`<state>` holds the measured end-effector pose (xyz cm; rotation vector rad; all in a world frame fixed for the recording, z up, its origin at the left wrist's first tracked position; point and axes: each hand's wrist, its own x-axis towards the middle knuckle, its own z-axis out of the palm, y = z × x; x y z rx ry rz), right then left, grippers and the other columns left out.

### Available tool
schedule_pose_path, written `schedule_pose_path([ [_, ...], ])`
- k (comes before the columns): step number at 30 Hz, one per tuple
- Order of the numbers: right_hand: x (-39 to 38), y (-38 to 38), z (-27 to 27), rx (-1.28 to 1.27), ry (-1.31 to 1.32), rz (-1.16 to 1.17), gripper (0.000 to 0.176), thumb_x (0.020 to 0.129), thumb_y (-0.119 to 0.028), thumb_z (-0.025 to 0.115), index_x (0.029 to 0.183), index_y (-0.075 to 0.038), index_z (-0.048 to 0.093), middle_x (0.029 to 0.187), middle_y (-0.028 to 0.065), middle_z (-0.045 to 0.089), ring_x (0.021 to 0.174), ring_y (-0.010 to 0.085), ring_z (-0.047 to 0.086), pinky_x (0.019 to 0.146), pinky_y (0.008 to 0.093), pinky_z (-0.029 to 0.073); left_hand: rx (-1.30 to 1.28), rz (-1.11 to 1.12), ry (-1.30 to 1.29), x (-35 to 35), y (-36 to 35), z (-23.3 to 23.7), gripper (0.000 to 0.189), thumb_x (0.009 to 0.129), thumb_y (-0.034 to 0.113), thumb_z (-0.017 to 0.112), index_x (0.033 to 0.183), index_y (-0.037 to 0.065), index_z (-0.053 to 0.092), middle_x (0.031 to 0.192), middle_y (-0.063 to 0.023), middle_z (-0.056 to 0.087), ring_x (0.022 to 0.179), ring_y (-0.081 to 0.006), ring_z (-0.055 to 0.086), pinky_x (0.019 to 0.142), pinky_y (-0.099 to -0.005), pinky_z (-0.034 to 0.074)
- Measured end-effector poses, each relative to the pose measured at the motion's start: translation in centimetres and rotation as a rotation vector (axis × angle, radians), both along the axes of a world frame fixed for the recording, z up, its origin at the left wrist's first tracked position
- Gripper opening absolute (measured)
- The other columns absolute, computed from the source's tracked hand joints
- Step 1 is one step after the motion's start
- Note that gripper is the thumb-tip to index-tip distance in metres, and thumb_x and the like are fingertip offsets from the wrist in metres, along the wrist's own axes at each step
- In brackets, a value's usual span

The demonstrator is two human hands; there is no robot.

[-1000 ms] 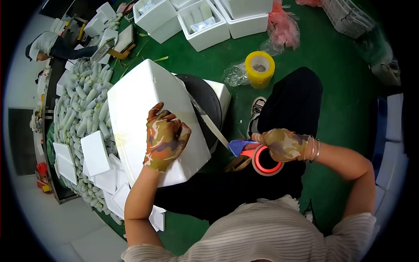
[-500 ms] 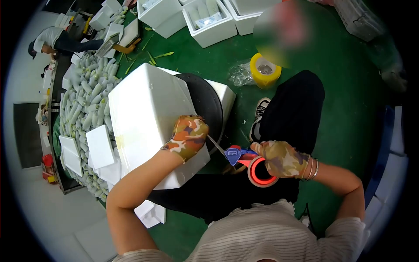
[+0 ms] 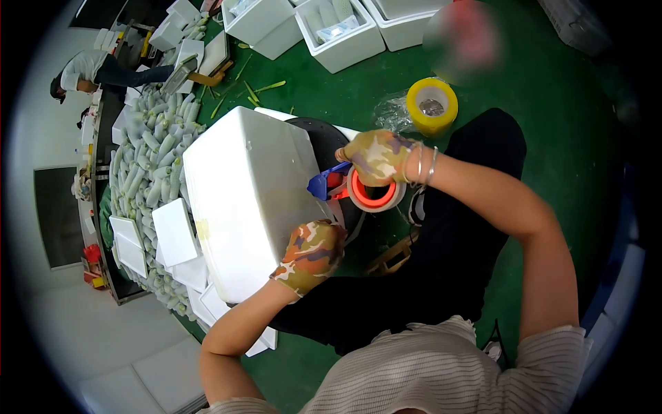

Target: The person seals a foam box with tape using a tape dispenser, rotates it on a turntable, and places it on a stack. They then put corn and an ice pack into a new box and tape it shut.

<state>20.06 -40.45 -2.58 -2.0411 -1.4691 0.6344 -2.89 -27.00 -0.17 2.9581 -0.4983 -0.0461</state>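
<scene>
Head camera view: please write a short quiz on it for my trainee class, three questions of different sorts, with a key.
1. Multiple choice: which hand holds the tape dispenser? A) left, B) right, C) neither.

2. True or false: the yellow tape roll is on the green floor.

3. Fill the gap: the left hand, in a glove with a ______ pattern, is at the white foam box.

Key:
1. B, the right hand.
2. True.
3. Camouflage.
</scene>
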Motion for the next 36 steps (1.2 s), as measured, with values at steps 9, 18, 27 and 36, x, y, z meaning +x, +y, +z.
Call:
schedule_pose_path([
  [9, 2.2, 4.8, -0.9, -0.043, -0.193, 0.311, 0.024, 0.069, -0.012, 0.063, 0.091, -0.006, 0.070, 0.089, 0.0156, 0.069, 0.079, 0.0351, 0.066, 0.065, 0.0397, 0.053, -0.852, 0.744, 0.649, 4.7, -2.4, 2.9, 0.017, 0.086, 0.005, 0.052, 0.091, -0.007, 0.063, 0.070, -0.0143, 0.064, 0.068, -0.0259, 0.064, 0.064, -0.0333, 0.050],
  [18, -2.4, 7.6, -4.7, -0.116, -0.172, 0.693, 0.033, 0.072, -0.029, 0.067, 0.102, -0.015, 0.070, 0.106, 0.0070, 0.069, 0.094, 0.0238, 0.066, 0.073, 0.0418, 0.054, -0.941, 0.904, 0.969, 5.9, -4.2, 4.1, 0.014, 0.089, 0.004, 0.056, 0.098, -0.005, 0.062, 0.078, -0.0094, 0.065, 0.070, -0.0169, 0.064, 0.060, -0.0257, 0.051],
  [27, -3.2, -6.8, -11.2, 0.452, 0.092, 0.186, 0.023, 0.080, -0.025, 0.052, 0.099, -0.015, 0.061, 0.085, 0.0037, 0.062, 0.077, 0.0193, 0.062, 0.068, 0.0306, 0.051, -0.334, 0.139, 0.336, 6.9, -2.4, 11.5, 0.032, 0.090, 0.010, 0.059, 0.121, 0.005, 0.056, 0.112, -0.0143, 0.061, 0.099, -0.0275, 0.058, 0.079, -0.0355, 0.050],
  [36, -2.8, -24.0, 1.9, 0.312, 0.090, -0.952, 0.028, 0.079, 0.000, 0.051, 0.106, 0.003, 0.056, 0.098, 0.0150, 0.061, 0.082, 0.0270, 0.057, 0.079, 0.0327, 0.048, 1.062, -0.242, 1.021, 13.0, 1.6, -1.1, 0.084, 0.089, 0.063, 0.040, 0.142, -0.001, 0.038, 0.149, -0.0162, 0.037, 0.141, -0.0316, 0.028, 0.114, -0.0455, 0.021],
])
